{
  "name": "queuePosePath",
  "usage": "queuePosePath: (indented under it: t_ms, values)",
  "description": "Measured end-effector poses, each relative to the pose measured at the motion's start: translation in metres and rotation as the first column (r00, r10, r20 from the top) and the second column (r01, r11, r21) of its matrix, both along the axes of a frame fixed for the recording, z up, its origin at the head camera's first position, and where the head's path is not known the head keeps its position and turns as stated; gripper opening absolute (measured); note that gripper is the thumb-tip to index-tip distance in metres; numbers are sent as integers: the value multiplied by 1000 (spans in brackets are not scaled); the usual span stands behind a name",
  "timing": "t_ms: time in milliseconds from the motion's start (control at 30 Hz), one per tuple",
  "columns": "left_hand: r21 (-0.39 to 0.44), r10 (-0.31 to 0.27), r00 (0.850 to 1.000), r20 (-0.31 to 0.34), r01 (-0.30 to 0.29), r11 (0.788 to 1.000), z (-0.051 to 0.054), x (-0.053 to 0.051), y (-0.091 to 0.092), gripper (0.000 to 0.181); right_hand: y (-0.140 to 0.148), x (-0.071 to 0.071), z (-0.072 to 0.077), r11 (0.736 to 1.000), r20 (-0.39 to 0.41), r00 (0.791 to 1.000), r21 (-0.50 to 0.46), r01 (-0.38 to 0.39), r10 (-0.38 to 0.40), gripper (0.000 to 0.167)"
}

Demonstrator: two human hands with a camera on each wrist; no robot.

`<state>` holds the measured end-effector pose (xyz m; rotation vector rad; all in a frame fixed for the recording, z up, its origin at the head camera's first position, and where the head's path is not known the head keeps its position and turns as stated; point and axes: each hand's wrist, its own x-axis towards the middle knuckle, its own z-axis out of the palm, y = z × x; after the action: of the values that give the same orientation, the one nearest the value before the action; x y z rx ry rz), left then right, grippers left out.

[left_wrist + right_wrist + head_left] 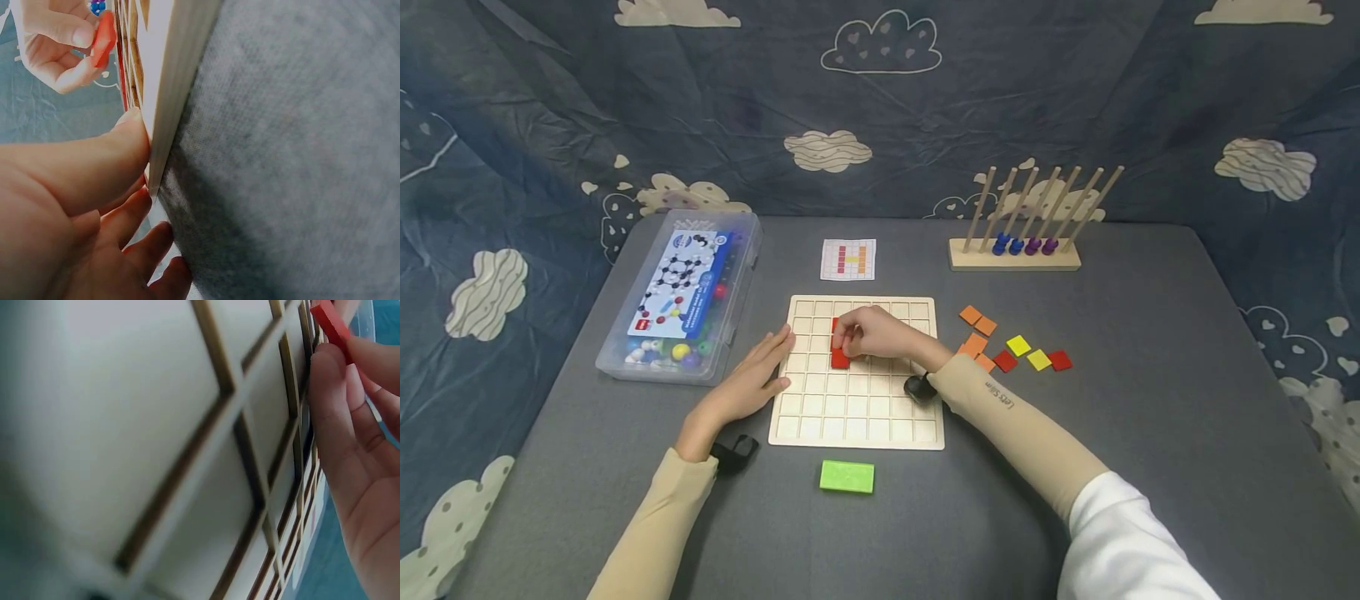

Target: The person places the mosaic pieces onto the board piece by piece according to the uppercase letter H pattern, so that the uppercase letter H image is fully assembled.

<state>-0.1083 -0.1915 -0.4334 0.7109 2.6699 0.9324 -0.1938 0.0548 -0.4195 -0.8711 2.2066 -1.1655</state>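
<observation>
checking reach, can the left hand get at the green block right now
Probably yes: the left hand only touches the board, and the green block lies uncovered on the table.

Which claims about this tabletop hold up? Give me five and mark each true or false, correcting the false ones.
1. The right hand pinches a red tile. True.
2. The left hand grips the green block. False: it touches the left edge of the wooden board.
3. The plastic box lies to the left of the wooden board. True.
4. Both yellow tiles sit on the wooden board. False: they lie on the table, to its right.
5. The pattern card lies past the wooden board's far edge. True.
</observation>
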Motion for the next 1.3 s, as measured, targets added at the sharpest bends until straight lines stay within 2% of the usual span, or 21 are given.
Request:
queuePosePath:
  t_ms: [167,400,467,600,733,800,900,1100,1300]
  values:
    - [5,0,1000,-2,0,1000,0,0,0,62,-6,3,0,997,-86,996,76,-7,13,14]
    - [0,-5,1000,-10,5,1000,-2,-2,0,62,-6,5,0,994,-155,988,110,-8,25,16]
    - [-1,-8,1000,-12,8,1000,-2,-2,0,62,-5,5,0,996,-130,991,95,-4,16,16]
    - [-4,-7,1000,-10,7,1000,-2,-2,1,62,4,3,-1,1000,-25,999,20,23,-22,13]
    - [-12,-2,1000,-6,2,1000,-2,-1,0,62,22,0,-1,997,79,996,-52,52,-48,9]
    - [-14,-2,1000,-5,2,1000,-2,-1,0,61,35,-2,1,994,137,989,-79,71,-59,10]
    - [-15,-3,1000,-7,3,1000,0,0,0,60,60,-5,4,989,182,979,-101,112,-92,15]
    - [-18,-7,1000,-10,7,1000,2,1,0,60,115,-9,5,968,235,951,-102,229,-200,22]
    - [-23,-13,1000,-20,13,1000,0,1,0,60,174,-5,8,942,239,922,-64,329,-305,28]
